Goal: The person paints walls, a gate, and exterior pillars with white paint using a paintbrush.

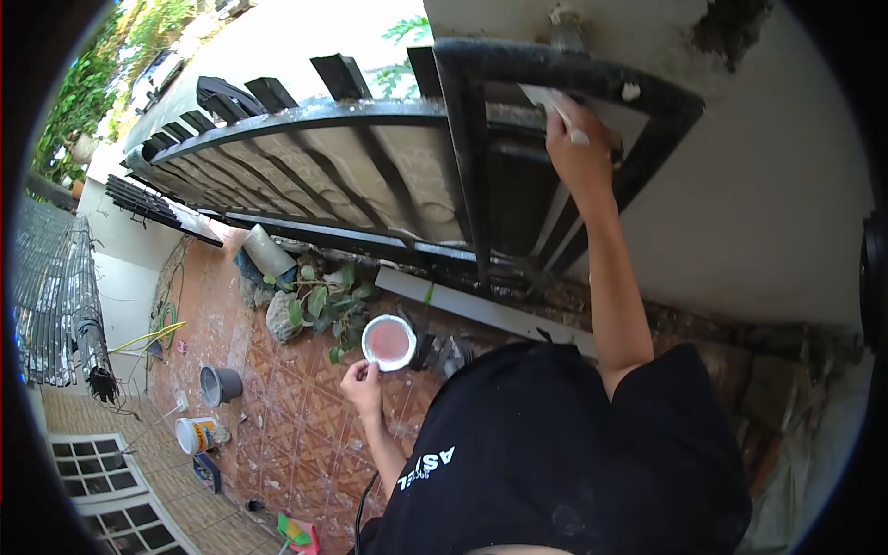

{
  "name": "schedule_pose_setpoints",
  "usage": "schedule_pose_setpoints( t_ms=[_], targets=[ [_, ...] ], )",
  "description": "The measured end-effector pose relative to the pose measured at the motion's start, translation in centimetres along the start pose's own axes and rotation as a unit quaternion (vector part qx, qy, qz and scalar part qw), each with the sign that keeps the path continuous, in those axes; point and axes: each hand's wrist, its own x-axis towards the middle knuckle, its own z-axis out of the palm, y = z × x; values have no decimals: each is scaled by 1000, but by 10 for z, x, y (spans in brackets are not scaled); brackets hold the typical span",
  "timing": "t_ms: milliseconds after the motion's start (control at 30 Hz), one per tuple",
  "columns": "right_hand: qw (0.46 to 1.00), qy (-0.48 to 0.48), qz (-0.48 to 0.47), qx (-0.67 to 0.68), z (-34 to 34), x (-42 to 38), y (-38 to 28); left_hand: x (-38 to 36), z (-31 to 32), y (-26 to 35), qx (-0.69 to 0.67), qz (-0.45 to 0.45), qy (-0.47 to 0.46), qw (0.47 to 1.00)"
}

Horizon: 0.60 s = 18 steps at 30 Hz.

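Observation:
My right hand (583,148) is raised to the black metal gate frame (569,63), its fingers closed around what looks like a paintbrush (546,96) with a pale handle. The brush's tip is by the frame's opening; its bristles are hard to make out. Lower down, my left hand (363,387) pinches the rim of a small white tub (389,343). Pinkish-white paint seems to coat the inside of the tub. It hangs above the tiled floor, close to my body.
A long barred gate (305,176) runs leftward from the frame, beside a white wall (740,203). Leafy plants (324,305) and a pale plank (481,303) lie below it. A grey bucket (220,386) and a labelled white pail (195,435) stand on the tiles.

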Motion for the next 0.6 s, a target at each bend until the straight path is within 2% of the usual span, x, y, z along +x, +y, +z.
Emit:
schedule_pose_setpoints(
  t_ms=[33, 100, 133, 200, 400, 433, 500, 600],
  targets=[
    [999, 8, -31, 28, 2, 1, 3, 1, -2, 2, -15, -18, -3, 1000],
    [996, -27, -30, 85, 19, 8, 5, 4, -7, -1, -11, -26, 1, 1000],
    [996, -17, -19, 80, 30, 10, 10, 8, -10, -2, -16, -35, 14, 999],
    [999, -16, 27, -35, 44, 15, 15, 11, -18, -1, -11, -46, 12, 999],
    [992, -8, 82, -98, 11, -3, -8, 10, -45, -4, -14, -63, 11, 998],
    [992, -5, 86, -98, 13, -2, -8, 12, -48, -7, -17, -60, 7, 998],
    [996, -55, 63, 4, 26, 5, -9, 15, -51, -2, -4, -54, -3, 999],
    [992, -69, 98, -24, 49, 13, -14, 22, -51, 0, 2, -41, -23, 999]
  ],
)
